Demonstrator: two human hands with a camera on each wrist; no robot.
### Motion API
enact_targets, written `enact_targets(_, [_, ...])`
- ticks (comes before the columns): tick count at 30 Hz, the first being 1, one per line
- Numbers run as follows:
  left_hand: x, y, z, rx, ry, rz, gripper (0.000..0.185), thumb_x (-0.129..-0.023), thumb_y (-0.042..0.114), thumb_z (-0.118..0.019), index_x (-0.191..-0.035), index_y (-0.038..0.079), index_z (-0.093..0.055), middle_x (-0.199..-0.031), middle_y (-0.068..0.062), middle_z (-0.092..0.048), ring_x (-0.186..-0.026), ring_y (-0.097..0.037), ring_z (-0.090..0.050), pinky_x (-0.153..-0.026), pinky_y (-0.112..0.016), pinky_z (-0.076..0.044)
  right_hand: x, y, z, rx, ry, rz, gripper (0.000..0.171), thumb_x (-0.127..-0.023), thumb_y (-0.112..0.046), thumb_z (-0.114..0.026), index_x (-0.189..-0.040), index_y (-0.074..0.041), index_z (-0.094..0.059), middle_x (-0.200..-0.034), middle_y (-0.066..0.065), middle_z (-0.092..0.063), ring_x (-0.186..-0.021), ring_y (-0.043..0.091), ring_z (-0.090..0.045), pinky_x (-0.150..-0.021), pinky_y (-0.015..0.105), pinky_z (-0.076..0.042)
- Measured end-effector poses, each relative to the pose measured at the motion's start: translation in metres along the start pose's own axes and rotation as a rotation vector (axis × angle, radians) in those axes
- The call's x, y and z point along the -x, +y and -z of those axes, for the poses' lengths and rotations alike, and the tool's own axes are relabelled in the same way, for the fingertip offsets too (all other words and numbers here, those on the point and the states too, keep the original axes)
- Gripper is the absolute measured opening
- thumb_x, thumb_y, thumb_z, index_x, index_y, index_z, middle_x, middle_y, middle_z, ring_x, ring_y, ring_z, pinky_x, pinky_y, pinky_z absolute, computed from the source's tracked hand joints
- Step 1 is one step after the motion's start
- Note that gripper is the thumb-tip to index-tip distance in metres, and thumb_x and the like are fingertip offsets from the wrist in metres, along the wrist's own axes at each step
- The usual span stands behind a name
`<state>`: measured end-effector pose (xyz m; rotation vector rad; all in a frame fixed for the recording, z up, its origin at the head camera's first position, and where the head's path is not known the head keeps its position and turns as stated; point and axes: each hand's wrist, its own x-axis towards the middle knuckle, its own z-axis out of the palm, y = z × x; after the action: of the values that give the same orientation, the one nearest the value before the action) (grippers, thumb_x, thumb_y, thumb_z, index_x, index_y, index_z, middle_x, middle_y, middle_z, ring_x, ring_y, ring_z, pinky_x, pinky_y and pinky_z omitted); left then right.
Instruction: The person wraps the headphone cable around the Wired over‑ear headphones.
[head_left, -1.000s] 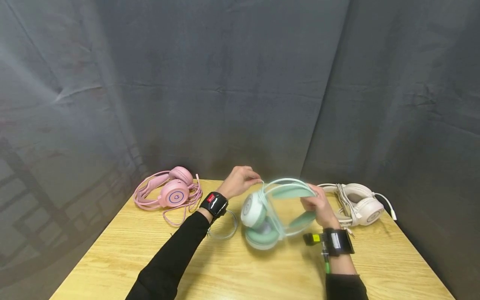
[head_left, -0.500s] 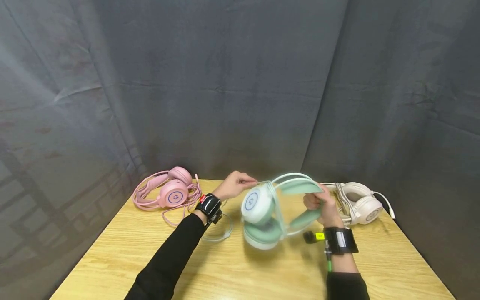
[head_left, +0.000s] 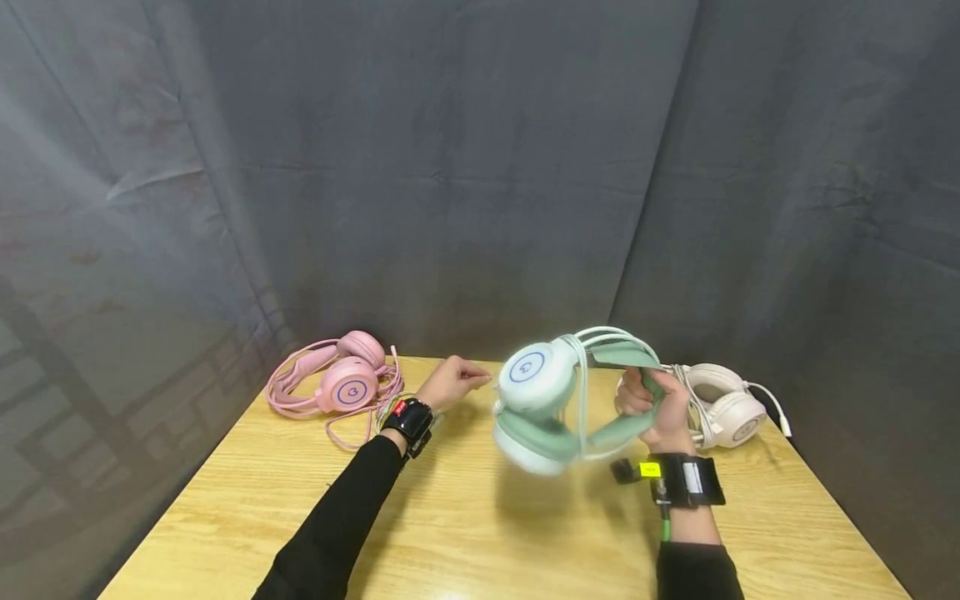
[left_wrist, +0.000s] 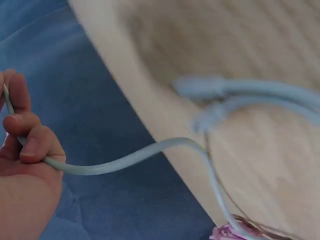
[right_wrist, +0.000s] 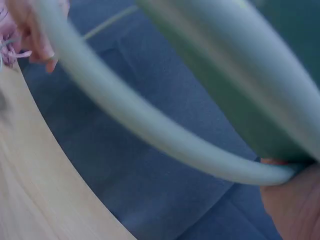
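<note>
A mint-green headset (head_left: 528, 375) with white ear cups hangs above the table, tilted, its cups towards the left. My right hand (head_left: 658, 407) grips it by the padded headband, fingers curled round. Turns of cable wrap the headset's frame beside the upper cup. To the left, my left hand (head_left: 450, 383) holds the headset's thin cable (left_wrist: 112, 164), which runs through its curled fingers in the left wrist view. Two blurred cable ends (left_wrist: 202, 87) dangle over the table there. Close up in the right wrist view, the curved frame tubes (right_wrist: 150, 127) cross the picture.
A pink headset (head_left: 351, 390) with loosely coiled cable lies at the table's back left. Behind my right hand, a cream headset (head_left: 738, 417) with its cable wrapped round it lies at the back right. Grey cloth (head_left: 435, 183) hangs behind the wooden table (head_left: 450, 517).
The mint headset has turned and risen slightly to the right with my right hand. My left hand has moved left and a little down, drawing away from the headset with the cable.
</note>
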<state>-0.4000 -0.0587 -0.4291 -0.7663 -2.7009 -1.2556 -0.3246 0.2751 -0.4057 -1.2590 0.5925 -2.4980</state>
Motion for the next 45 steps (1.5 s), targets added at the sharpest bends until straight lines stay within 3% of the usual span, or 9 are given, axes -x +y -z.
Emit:
enact_targets(6, [0.005,-0.008,-0.010,-0.038,-0.004,0.000,0.020,-0.093,0.020,-0.066,-0.107,0.010,-0.076,-0.108,-0.006,-0.074,-0.096,-0.016,-0.069,-0.084,-0.032,-0.057,0.004,-0.004,0.006,-0.172,0.191,-0.022,0.038,-0.101,-0.020,-0.031,-0.091,0.005,-0.058,-0.060,-0.003,-0.018,-0.048,0.008,-0.016,-0.049,0.021,-0.006])
enact_targets(15, [0.020,-0.010,-0.024,-0.123,0.044,-0.029,0.020,-0.094,0.019,-0.065,-0.106,0.007,-0.076,-0.105,-0.008,-0.074,-0.100,-0.021,-0.069,-0.090,-0.038,-0.056,0.004,-0.009,-0.001,-0.256,0.519,-0.026,0.048,-0.104,-0.031,-0.019,-0.078,-0.002,-0.048,-0.062,-0.007,-0.012,-0.049,0.007,-0.012,-0.052,0.021,-0.006])
enact_targets(22, [0.022,0.006,-0.045,-0.387,0.016,-0.210,0.011,-0.092,0.014,-0.066,-0.091,0.010,-0.077,-0.081,0.000,-0.071,-0.074,-0.011,-0.064,-0.071,-0.027,-0.054,0.001,-0.012,-0.009,-0.378,0.769,-0.010,0.041,-0.099,-0.030,-0.034,-0.072,-0.002,-0.047,-0.067,-0.010,-0.013,-0.055,0.005,-0.011,-0.051,0.022,-0.013])
enact_targets(25, [0.026,0.013,-0.055,-0.502,-0.016,-0.287,0.020,-0.090,0.013,-0.066,-0.071,0.014,-0.064,-0.066,0.005,-0.058,-0.062,-0.006,-0.051,-0.058,-0.021,-0.046,0.000,-0.012,-0.012,-0.484,0.889,0.017,0.038,-0.097,-0.029,-0.039,-0.072,-0.002,-0.047,-0.065,-0.007,-0.024,-0.057,0.003,-0.014,-0.048,0.023,-0.017])
enact_targets(29, [0.033,0.028,-0.067,-0.579,-0.084,-0.337,0.028,-0.089,0.014,-0.067,-0.065,0.018,-0.052,-0.063,0.007,-0.053,-0.058,-0.004,-0.045,-0.054,-0.017,-0.040,-0.001,-0.010,-0.013,-0.549,1.046,0.106,0.022,-0.095,-0.023,-0.043,-0.079,-0.007,-0.044,-0.065,0.002,-0.039,-0.054,0.006,-0.019,-0.045,0.023,-0.018])
enact_targets(32, [0.040,0.041,-0.074,-0.577,-0.150,-0.345,0.019,-0.089,0.016,-0.069,-0.071,0.018,-0.061,-0.068,0.009,-0.061,-0.060,-0.002,-0.049,-0.057,-0.015,-0.042,-0.003,-0.008,-0.010,-0.529,1.133,0.181,0.014,-0.091,-0.016,-0.046,-0.080,-0.010,-0.041,-0.064,0.005,-0.041,-0.049,0.010,-0.021,-0.044,0.024,-0.017])
enact_targets(35, [0.045,0.052,-0.079,-0.556,-0.200,-0.358,0.007,-0.088,0.017,-0.070,-0.081,0.018,-0.068,-0.076,0.009,-0.068,-0.064,0.000,-0.053,-0.060,-0.012,-0.045,-0.006,-0.006,-0.008,-0.475,1.190,0.219,0.020,-0.092,-0.015,-0.047,-0.074,-0.010,-0.041,-0.061,0.004,-0.039,-0.045,0.012,-0.020,-0.045,0.024,-0.014])
enact_targets(40, [0.052,0.067,-0.079,-0.545,-0.214,-0.403,0.005,-0.088,0.013,-0.069,-0.086,0.017,-0.070,-0.079,0.009,-0.069,-0.066,0.001,-0.056,-0.062,-0.009,-0.044,-0.009,-0.002,-0.009,-0.284,1.274,0.194,0.042,-0.100,-0.028,-0.042,-0.063,-0.009,-0.041,-0.053,-0.002,-0.027,-0.039,0.013,-0.019,-0.048,0.024,-0.009])
enact_targets(45, [0.056,0.076,-0.076,-0.542,-0.208,-0.481,0.012,-0.088,0.009,-0.067,-0.080,0.017,-0.066,-0.070,0.013,-0.060,-0.061,0.004,-0.048,-0.057,-0.005,-0.038,-0.012,0.003,-0.011,-0.077,1.347,0.214,0.037,-0.100,-0.025,-0.041,-0.066,-0.012,-0.038,-0.051,-0.005,-0.022,-0.040,0.011,-0.016,-0.053,0.024,-0.005])
